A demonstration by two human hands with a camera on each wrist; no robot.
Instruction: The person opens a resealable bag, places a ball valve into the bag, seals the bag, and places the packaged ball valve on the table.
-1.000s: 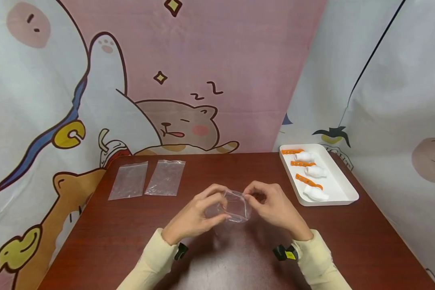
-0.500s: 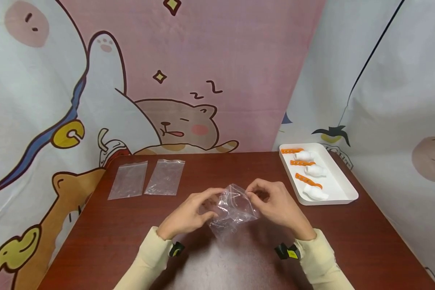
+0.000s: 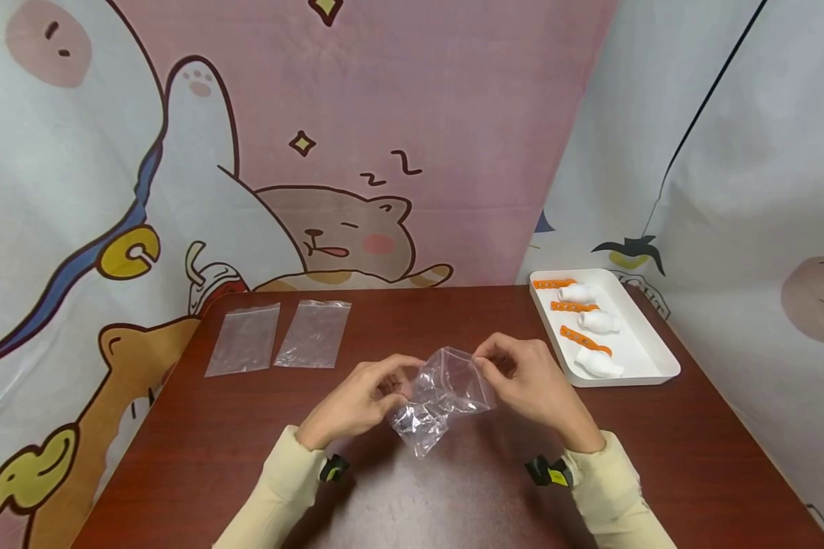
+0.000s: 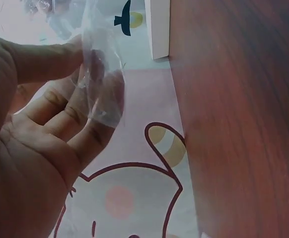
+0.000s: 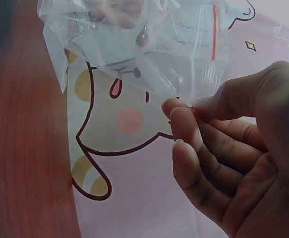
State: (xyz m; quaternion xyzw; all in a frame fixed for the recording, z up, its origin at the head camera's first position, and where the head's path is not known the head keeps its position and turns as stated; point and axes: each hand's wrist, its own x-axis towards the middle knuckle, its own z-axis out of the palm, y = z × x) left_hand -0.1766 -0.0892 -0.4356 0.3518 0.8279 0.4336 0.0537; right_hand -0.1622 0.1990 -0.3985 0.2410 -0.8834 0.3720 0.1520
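Observation:
A clear plastic zip bag (image 3: 446,393), crinkled and partly spread, hangs above the table between the two hands in the head view. My left hand (image 3: 360,400) grips its left side; in the left wrist view the thumb is on one face of the film and the fingers show through it. On the other side, my right hand (image 3: 531,381) pinches the bag's upper right edge between thumb and fingertips. The right wrist view shows a red line (image 5: 214,32) near that edge of the bag. I see nothing inside the bag.
Two flat clear zip bags (image 3: 245,339) lie at the table's back left. A white tray (image 3: 648,358) at the back right carries several orange strips (image 3: 585,339) and white bottle-shaped pieces (image 3: 598,321). A printed cloth (image 3: 357,99) hangs behind the brown table (image 3: 213,457).
The bag's mouth, held wide as a loop a second ago, has flattened, and its lower part now hangs down in view. My left hand has shifted left; my right has moved slightly right.

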